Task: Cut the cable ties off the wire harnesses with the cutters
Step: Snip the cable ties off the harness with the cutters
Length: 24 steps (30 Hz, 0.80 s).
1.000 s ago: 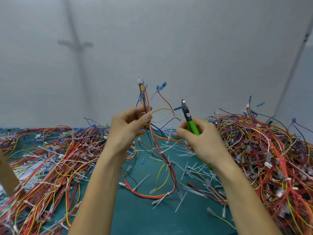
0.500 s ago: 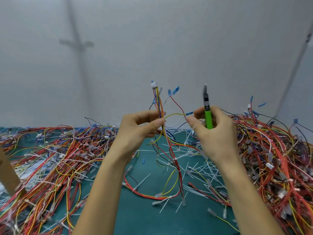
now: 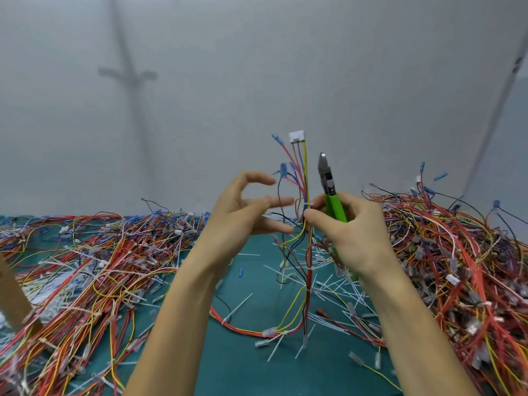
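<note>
Wire harness [image 3: 305,167], pinched by the right hand [image 3: 354,232] that also grips the cutters [image 3: 328,181], needs the open left hand [image 3: 237,221] at 9 o'clock steadying it first.

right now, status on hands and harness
Left hand open, clear of the wires. Right hand grips green cutters and pinches wire harness upright. Loose cut ties litter mat, nothing blocking.

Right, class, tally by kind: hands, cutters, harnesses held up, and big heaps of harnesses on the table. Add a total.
hands: 2 (left hand, right hand)
cutters: 1
held-up harness: 1
heaps of harnesses: 2 (left heap, right heap)
Total: 6
</note>
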### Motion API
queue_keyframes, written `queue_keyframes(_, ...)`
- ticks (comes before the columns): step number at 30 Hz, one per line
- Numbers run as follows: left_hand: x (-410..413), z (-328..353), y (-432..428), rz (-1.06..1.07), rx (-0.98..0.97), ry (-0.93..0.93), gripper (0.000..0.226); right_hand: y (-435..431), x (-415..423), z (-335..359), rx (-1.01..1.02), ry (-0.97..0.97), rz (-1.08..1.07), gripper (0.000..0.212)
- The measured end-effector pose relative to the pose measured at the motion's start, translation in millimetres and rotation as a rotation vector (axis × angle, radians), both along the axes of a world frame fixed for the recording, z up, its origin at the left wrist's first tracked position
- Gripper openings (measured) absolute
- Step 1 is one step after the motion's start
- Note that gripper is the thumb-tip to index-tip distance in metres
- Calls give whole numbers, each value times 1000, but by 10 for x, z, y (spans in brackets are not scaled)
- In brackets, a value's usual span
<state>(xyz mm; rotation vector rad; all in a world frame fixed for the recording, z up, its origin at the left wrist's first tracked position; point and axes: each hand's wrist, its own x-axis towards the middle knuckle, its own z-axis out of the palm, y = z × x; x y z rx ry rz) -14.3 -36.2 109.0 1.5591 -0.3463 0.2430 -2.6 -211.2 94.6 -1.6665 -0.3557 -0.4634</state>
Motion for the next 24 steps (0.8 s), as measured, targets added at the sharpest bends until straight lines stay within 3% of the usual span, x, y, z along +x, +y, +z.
queue_keyframes(3,47,-9,87,235,-124,-22,18,-74,-3,32,114,25,21,11)
queue_keyframes(5,75,-25,136,245,-106,34,22,-119,-12,53,148,33,52,9)
queue_keyframes(12,102,-136,49,-125,410,121,24,-108,-21,44,191,54,107,8)
queue_keyframes(17,109,-164,122,-119,379,59,5,-111,-5,33,209,67,74,7)
queue_keyframes(24,133,-127,231,104,311,44,14,-124,37,5,241,130,16,6)
